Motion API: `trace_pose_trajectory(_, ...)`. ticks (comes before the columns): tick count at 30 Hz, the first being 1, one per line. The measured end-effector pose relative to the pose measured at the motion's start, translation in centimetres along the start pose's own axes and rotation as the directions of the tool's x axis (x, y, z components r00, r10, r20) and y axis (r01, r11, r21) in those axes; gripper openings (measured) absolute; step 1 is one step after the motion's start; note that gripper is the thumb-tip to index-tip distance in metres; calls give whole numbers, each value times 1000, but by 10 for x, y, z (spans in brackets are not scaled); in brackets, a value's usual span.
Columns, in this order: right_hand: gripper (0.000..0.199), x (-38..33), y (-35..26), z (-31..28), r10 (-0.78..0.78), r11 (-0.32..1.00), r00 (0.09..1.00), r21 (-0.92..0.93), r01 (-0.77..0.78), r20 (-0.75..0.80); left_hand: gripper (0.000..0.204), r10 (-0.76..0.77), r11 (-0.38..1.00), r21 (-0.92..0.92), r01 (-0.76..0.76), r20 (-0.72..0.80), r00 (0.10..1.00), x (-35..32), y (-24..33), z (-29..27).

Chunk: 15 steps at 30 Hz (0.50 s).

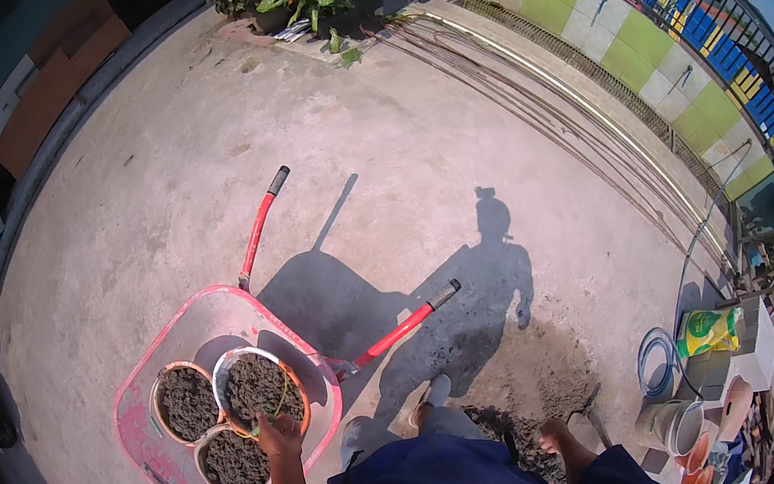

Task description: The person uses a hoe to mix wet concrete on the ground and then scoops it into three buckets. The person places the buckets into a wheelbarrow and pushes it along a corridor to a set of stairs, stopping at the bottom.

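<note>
My left hand (279, 434) is closed at the near side of a white-rimmed orange bucket (302, 397), seemingly on its thin greenish handle. Damp-looking dark grey mix, like mortar or wet sand, fills this bucket. Two more buckets, an orange-rimmed one (157, 416) and a pale-rimmed one (205, 473), hold the same mix. All three are in a red wheelbarrow (143, 397) to my left. My right hand (554, 435) hangs beside my body with its fingers curled in, and nothing shows in it. It is above a dark pile of mix (515, 440) on the ground.
Red wheelbarrow handles (254, 233) with black grips point away from me. A shovel-like tool (594, 417) lies by the pile. At the right are a coiled hose (657, 361), a yellow-green sack (710, 331) and stacked buckets (682, 428). Long rods (538, 107) line the tiled wall.
</note>
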State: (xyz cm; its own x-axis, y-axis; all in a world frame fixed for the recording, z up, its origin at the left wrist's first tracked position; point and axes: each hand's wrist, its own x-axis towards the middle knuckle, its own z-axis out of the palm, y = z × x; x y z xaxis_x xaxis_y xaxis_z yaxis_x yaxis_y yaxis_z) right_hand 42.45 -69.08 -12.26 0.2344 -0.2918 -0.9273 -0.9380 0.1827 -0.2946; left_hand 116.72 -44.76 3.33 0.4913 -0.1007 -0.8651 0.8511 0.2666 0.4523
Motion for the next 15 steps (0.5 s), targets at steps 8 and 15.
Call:
trace_pose_trajectory(8, 23, -45, -169, -84, 432, 536, 900, 820, -202, -61, 51, -40, 361, 863, -354, 393, 919, 2, -133, 56)
trace_pose_trajectory(15, 32, -17, -371, -173, -169, 859, 929, 413, 302, -328, 35, -84, 241, 795, -557, 589, 804, 36, -175, 146)
